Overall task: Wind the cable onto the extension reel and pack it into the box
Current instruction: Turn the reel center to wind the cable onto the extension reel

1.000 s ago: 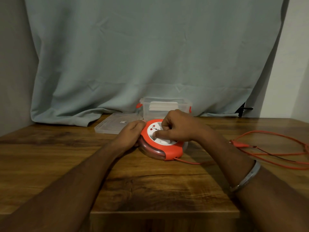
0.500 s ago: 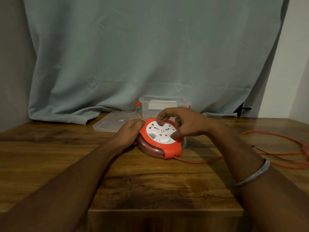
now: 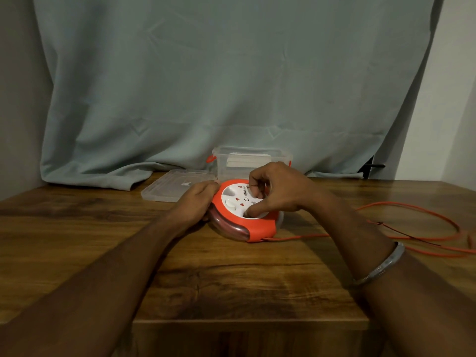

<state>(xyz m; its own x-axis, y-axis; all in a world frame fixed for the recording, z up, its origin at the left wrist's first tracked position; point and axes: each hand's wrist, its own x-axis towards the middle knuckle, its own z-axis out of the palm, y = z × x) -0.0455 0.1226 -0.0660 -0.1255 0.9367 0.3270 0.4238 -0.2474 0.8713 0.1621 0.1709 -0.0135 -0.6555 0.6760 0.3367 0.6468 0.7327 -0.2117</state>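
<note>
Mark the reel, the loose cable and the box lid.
reel point(image 3: 260, 226), head view, orange front rim.
loose cable point(image 3: 422, 207), head view, top of the loop on the table.
box lid point(image 3: 170, 188), head view, flat clear centre panel.

Dim, warm indoor light, soft shadows, slight wide-angle bowing at edges, perhaps mildly soft focus.
</note>
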